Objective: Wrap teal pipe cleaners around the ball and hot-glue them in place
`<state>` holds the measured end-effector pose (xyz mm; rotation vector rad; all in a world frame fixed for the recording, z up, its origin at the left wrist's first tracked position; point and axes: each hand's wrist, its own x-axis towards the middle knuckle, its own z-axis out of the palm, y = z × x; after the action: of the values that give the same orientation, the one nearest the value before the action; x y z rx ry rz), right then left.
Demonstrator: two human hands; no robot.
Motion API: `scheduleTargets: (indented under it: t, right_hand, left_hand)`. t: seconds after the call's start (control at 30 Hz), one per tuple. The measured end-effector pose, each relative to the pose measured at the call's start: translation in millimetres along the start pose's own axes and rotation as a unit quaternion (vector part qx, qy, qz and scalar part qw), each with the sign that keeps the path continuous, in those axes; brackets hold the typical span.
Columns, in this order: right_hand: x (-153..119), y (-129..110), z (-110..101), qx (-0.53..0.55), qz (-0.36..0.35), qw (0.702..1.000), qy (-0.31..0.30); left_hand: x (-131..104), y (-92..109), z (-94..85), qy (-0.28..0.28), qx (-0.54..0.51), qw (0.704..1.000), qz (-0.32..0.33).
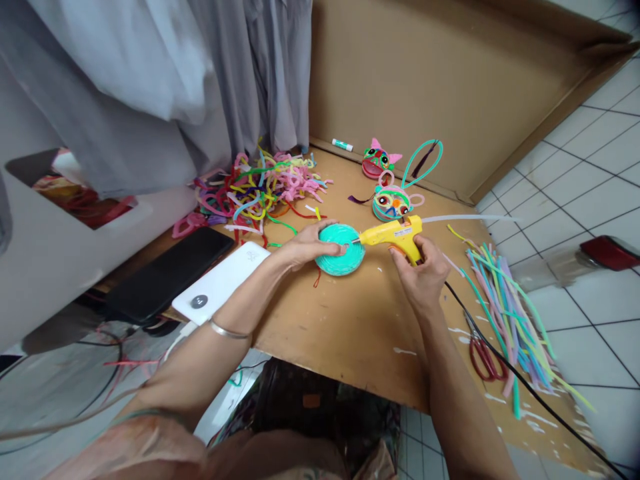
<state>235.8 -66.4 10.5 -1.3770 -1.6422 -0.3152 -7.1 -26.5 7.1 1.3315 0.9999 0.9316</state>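
My left hand grips a round turquoise coil by its left side, the thumb lying across its face near the middle. A yellow hot glue gun is held in my right hand, fingers around its handle. Its nozzle points left and meets the coil's face close to my left thumb; whether glue is coming out is too small to tell. A long clear glue stick juts from the back of the gun. A red looped strand lies just below the coil.
Tangled pipe cleaners are heaped at the back left. Two decorated animal-face pieces and a small glue tube stand behind. Red-handled scissors and straight pipe cleaners lie right, beside a black cable. A white power bank and black phone lie left.
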Motion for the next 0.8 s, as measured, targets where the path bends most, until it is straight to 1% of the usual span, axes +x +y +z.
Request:
scheduleTargets:
  t: [0.23, 0.5, 0.7, 0.8]
  right_hand:
    - [0.2, 0.8, -3.3, -0.001, -0.034, 0.999, 0.008]
    - [1.3, -1.3, -5.9, -0.026, -0.050, 0.998, 0.008]
    - [2.3, -2.2, -8.8, -0.015, -0.102, 0.994, 0.026]
    - [2.5, -3.7, -10.3, -0.020, -0.109, 0.994, 0.024]
  left_hand:
    - [-3.0, 4.4, 1.6, 0.008, -0.005, 1.000, -0.012]
    - [-2.9, 3.4, 1.4, 0.010, -0.002, 1.000, 0.002]
    - [-2.2, 3.4, 2.9, 0.012, 0.004, 1.000, -0.001]
    - [-2.0, 3.3, 3.0, 0.014, 0.004, 1.000, -0.002]
